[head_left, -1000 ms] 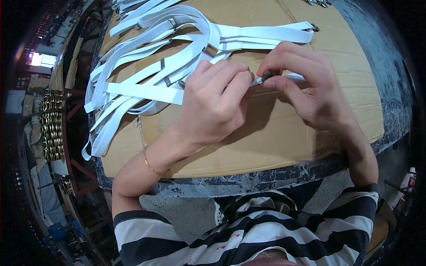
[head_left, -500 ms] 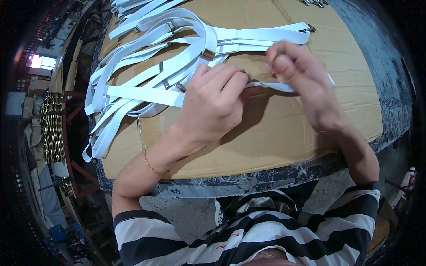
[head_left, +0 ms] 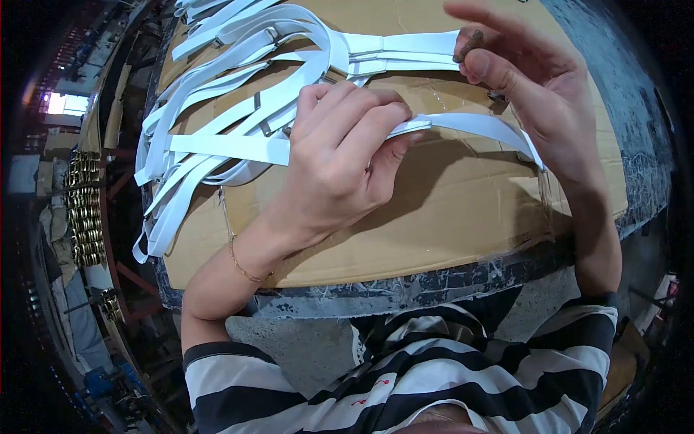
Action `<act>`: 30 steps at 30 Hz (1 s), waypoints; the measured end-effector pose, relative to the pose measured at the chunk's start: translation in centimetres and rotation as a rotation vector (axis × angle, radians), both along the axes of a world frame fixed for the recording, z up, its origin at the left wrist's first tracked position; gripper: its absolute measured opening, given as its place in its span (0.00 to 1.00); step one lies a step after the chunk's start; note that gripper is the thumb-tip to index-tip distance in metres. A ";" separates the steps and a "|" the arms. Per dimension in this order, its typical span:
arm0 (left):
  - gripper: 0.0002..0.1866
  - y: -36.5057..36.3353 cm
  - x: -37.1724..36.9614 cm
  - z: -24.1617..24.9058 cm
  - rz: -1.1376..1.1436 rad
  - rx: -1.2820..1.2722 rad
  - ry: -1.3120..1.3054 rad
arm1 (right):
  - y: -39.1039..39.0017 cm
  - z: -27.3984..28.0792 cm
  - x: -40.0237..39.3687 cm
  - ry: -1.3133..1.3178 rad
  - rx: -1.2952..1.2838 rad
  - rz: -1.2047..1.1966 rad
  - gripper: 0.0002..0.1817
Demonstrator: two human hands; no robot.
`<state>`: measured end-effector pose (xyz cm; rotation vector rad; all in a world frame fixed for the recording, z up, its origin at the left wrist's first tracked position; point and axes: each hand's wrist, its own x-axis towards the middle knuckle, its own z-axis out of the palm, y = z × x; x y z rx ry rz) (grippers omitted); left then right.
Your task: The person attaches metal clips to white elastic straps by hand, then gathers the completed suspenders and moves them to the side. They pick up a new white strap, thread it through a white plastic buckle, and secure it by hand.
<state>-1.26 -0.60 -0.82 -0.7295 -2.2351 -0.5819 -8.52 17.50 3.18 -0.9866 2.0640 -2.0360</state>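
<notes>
White elastic strap [head_left: 470, 124] stretched flat just above the sheet of brown cardboard [head_left: 434, 210], running from the left hand rightward and passing behind the right hand. Near end of it pinched between thumb and curled fingers of the left hand [head_left: 340, 159], grip narrow and closed on the band. Small dark metal clip [head_left: 468, 45] held up above the strap, nipped between thumb and forefinger tips of the right hand [head_left: 531, 87], remaining fingers spread loose; hand raised off the cardboard, apart from the left hand. Thin gold bracelet [head_left: 246, 269] on the left wrist.

Further out, to the left and behind the left hand, a loose pile of white elastic straps with metal sliders [head_left: 238, 94], fanned across the cardboard, some ends hanging over its left edge. Several bands from that pile gathered and laid straight toward the right, ending just beside the right hand's fingers. Cardboard lying on a round dark table with a worn, scratched rim [head_left: 405, 293]. At the bottom, black-and-white striped shirt [head_left: 405, 376] of the person. Far left, beside the table, stacked rows of brass-coloured metal rings [head_left: 85, 210] on a rack, well apart from the hands.
</notes>
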 end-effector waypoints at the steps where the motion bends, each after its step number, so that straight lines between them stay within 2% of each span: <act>1: 0.09 0.0 -0.1 0.0 -0.009 0.007 0.006 | 0.1 0.1 0.0 0.000 0.005 -0.074 0.06; 2: 0.09 0.1 -0.1 0.1 -0.009 0.008 0.007 | 0.2 0.3 0.0 -0.002 0.011 -0.148 0.04; 4: 0.08 0.3 0.1 0.1 0.007 0.018 0.004 | 1.9 0.1 -1.2 0.126 0.158 0.081 0.12; 7: 0.08 0.3 0.2 0.2 0.021 0.013 -0.029 | 2.2 0.2 -1.0 0.149 0.100 0.180 0.10; 11: 0.08 0.3 0.3 0.3 0.032 0.006 -0.114 | 2.0 0.3 -0.5 0.218 0.170 0.244 0.09; 13: 0.10 0.2 -0.1 -0.3 0.025 0.024 -0.027 | 1.6 -0.2 -0.3 0.350 0.173 0.313 0.11; 15: 0.10 0.3 -0.2 -0.5 0.022 0.039 -0.013 | 1.1 0.0 -0.2 0.399 0.181 0.309 0.12; 17: 0.10 0.3 -0.2 -0.6 0.016 0.056 0.002 | 0.9 0.0 -0.5 0.562 0.215 0.310 0.11; 27: 0.11 0.0 -0.2 -0.8 0.036 0.019 0.011 | 0.6 -0.4 0.4 0.460 0.323 0.150 0.09; 29: 0.11 0.1 -0.2 -0.9 0.041 0.017 0.022 | 0.5 0.0 0.4 0.710 0.429 0.135 0.10; 30: 0.11 0.0 -0.2 -1.0 0.037 0.008 0.018 | 0.6 -0.2 0.4 0.710 0.427 0.135 0.10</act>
